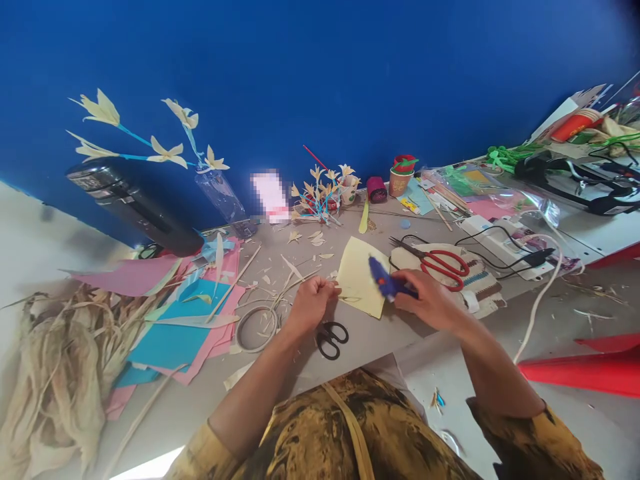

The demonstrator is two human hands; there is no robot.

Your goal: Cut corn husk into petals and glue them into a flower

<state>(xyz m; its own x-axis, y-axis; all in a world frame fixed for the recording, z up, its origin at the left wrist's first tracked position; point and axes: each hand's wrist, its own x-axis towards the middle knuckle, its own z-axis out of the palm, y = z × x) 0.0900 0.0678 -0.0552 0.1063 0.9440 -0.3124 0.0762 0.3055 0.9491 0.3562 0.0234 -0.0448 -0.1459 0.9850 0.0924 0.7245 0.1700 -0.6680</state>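
Note:
My right hand (423, 297) is closed round the handle of a blue hot glue gun (383, 277), held over a sheet of pale yellow paper (357, 263). At the paper's left edge my left hand (315, 299) has its fingers pinched together. What sits in that pinch is too small to make out; a thin loop of pale fibre (350, 299) lies just beyond the fingertips. Black-handled scissors (332, 341) rest on the table below my left hand. Red-handled scissors (445, 267) lie on a striped cloth (483, 277) beyond my right hand.
A tape roll (239, 333) and husk scraps lie left, beside coloured paper (175, 340) and dried husks (60, 373). Husk flowers (167, 153) stand in a bottle (223, 197) near a black flask (135, 207). A power strip (500, 243) with cables sits right.

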